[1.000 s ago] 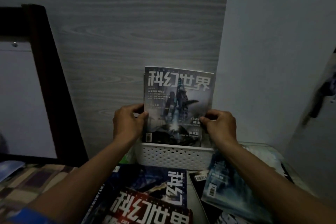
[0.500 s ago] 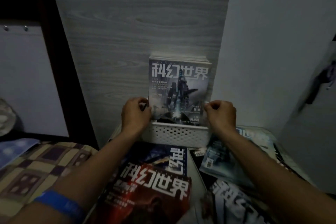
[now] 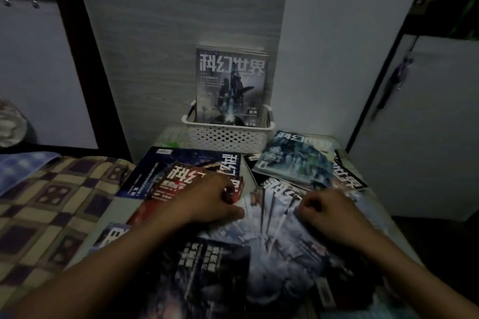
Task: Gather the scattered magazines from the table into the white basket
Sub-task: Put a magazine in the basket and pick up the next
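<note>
The head view is dim. A checked cloth point(image 3: 51, 204) lies left of the table point(image 3: 383, 204), with a dark frame point(image 3: 85, 59) above it and a white cabinet point(image 3: 427, 124) to the right. The wood-grain wall point(image 3: 181, 33) stands behind the basket point(image 3: 228, 137), which sits at the table's far edge. The near magazines blur at the bottom edge, and the forearms cover parts of their covers.

One magazine point(image 3: 230, 85) stands upright in the basket, cover facing out, with more page tops behind it. Others lie overlapping on the table: a red one point(image 3: 181, 181) on a blue one point(image 3: 181, 160), a pale one point(image 3: 293, 163) just right of the basket.

The left hand point(image 3: 207, 202) rests on the red magazine, fingers curled at its far edge; whether they grip it I cannot tell. The right hand point(image 3: 329, 212) is loosely fisted over a grey magazine point(image 3: 272, 228), apparently holding nothing.
</note>
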The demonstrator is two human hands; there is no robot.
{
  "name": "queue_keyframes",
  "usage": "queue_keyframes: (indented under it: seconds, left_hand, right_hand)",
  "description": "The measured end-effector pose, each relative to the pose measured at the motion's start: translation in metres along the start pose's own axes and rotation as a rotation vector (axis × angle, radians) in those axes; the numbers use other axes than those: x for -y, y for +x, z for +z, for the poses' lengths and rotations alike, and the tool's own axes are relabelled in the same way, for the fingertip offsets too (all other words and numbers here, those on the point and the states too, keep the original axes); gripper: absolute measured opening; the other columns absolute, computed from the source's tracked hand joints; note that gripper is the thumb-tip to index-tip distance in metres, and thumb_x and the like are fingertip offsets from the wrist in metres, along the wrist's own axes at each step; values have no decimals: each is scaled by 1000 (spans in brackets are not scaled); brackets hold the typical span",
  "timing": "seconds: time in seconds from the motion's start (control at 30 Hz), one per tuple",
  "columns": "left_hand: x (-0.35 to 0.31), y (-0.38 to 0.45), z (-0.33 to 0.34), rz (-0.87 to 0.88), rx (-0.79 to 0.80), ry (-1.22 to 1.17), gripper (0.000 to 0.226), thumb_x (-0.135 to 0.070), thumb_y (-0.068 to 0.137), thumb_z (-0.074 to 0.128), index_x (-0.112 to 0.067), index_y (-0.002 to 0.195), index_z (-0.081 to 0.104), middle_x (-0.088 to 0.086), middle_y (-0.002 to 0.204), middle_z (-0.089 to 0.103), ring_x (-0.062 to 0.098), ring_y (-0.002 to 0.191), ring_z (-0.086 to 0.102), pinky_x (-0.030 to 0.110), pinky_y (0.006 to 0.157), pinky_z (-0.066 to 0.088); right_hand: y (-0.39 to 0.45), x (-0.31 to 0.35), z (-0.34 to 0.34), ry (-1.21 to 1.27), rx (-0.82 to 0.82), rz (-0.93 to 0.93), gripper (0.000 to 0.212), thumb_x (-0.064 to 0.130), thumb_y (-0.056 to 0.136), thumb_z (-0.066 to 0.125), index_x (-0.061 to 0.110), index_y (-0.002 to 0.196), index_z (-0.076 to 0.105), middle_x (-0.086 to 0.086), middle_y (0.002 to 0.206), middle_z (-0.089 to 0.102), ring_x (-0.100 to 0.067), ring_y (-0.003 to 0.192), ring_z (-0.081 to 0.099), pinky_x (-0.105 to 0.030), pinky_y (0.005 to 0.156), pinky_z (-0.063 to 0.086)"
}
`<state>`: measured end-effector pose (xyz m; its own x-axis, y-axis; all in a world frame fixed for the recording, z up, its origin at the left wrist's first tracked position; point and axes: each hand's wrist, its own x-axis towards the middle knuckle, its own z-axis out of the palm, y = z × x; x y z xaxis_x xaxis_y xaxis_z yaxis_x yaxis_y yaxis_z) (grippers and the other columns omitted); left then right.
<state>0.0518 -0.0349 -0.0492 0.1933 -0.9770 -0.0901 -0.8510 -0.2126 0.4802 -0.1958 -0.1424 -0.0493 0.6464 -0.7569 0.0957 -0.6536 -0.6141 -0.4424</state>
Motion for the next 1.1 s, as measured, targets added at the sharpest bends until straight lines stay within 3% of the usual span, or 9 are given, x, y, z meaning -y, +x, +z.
queue_keyframes:
  seconds: [0.23, 0.43, 0.57, 0.67, 0.73, 0.8, 0.9, 1.0, 1.1]
  left_hand:
    - [-31, -3, 31, -239, 24, -226, 94, -46, 49, 92, -17, 131, 56, 2, 127, 64, 22, 111, 62, 38, 97, 51]
    - [-45, 5, 34, -356, 4, -473, 52, -21, 61, 90, -8, 105, 64, 6, 103, 68, 26, 97, 66, 38, 88, 55]
    - [-58, 2, 24, -168, -93, -806, 25, 0, 79, 72, -17, 85, 55, 3, 73, 57, 14, 60, 52, 28, 49, 42]
    - [-66, -3, 3, 110, -221, -854, 28, 0, 80, 71, -20, 82, 52, 0, 72, 62, 10, 65, 57, 21, 52, 46]
    - [-71, -8, -15, 259, -305, -905, 29, 0, 80, 71, -24, 84, 56, -11, 70, 67, 3, 65, 62, 16, 56, 49]
    - [-73, -11, -33, 349, -428, -941, 30, -5, 78, 74, -32, 86, 64, -11, 70, 66, 4, 67, 61, 16, 58, 48]
    - [-67, -17, -58, 408, -564, -1034, 28, -13, 73, 74, -37, 88, 71, 14, 76, 51, 23, 68, 48, 25, 63, 46]
    - [-49, -25, -68, 429, -571, -1136, 28, -12, 76, 74, -33, 93, 69, 4, 71, 64, 14, 64, 62, 25, 61, 53]
    - [-25, -35, -57, 330, -629, -1104, 23, -5, 83, 69, -22, 98, 67, -3, 81, 74, 10, 75, 68, 24, 68, 55]
  right_hand:
    - [-48, -2, 5, -114, 87, 60, 32, 45, 77, 70, 22, 64, 52, 2, 66, 63, -6, 63, 58, -29, 58, 43]
    - [-65, -1, 10, -5, 36, 60, 28, 40, 79, 72, 24, 64, 54, 5, 70, 61, -1, 64, 52, -17, 56, 37]
    - [-71, -9, 12, 97, -186, 104, 25, 30, 75, 77, 28, 91, 58, 8, 99, 55, -11, 85, 56, -36, 74, 51]
    - [-69, -10, -1, 510, -502, 235, 72, 26, 71, 84, 43, 124, 39, 8, 121, 46, -10, 97, 59, -33, 73, 55]
    - [-62, -5, -19, 880, -527, 256, 86, 28, 68, 88, 52, 130, 34, 7, 120, 57, -10, 91, 67, -33, 67, 59]
    - [-48, 2, -36, 1082, -459, 177, 77, 21, 78, 81, 50, 133, 37, 5, 110, 70, -10, 74, 72, -30, 57, 59]
    - [-25, 21, -59, 1179, -456, 61, 49, 11, 90, 68, 31, 129, 48, -1, 89, 75, -11, 48, 59, -24, 40, 46]
    - [-8, 44, -62, 1086, -393, -17, 9, 13, 95, 61, 21, 101, 62, 0, 70, 68, -11, 45, 57, -23, 38, 45]
    - [-2, 57, -39, 1041, -299, -6, 8, 10, 97, 57, 16, 98, 62, -1, 73, 66, -12, 50, 60, -24, 42, 48]
